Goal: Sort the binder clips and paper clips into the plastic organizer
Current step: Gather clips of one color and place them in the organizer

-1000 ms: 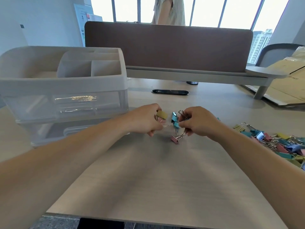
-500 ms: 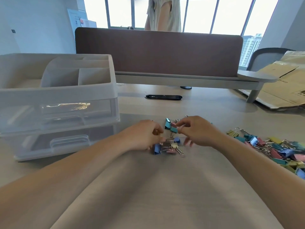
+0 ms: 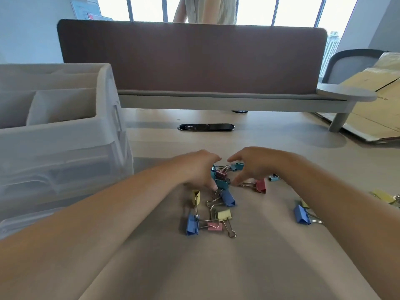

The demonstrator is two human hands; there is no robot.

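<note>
Several coloured binder clips [image 3: 213, 214] lie scattered on the table in front of me: blue, yellow, pink, teal and red ones. My left hand [image 3: 200, 167] and my right hand [image 3: 255, 164] hover side by side over the far end of the cluster, fingers curved down around a teal and pink bunch [image 3: 220, 177]. Neither hand clearly holds a clip. A red clip [image 3: 259, 185] lies under my right wrist and a blue clip [image 3: 301, 215] rests beside my right forearm. The translucent plastic organizer [image 3: 65, 131], with top compartments and drawers, stands at the left.
A brown desk divider [image 3: 192, 59] on a grey shelf crosses the back. A black cable port [image 3: 206, 127] sits in the table. Flattened cardboard [image 3: 372, 109] lies at the right, with more clips [image 3: 385, 197] at the right edge. A person stands behind the divider.
The clips that my hands held a second ago now lie spread on the table. Both hands have moved apart slightly and forward, and the view has shifted closer and lower.
</note>
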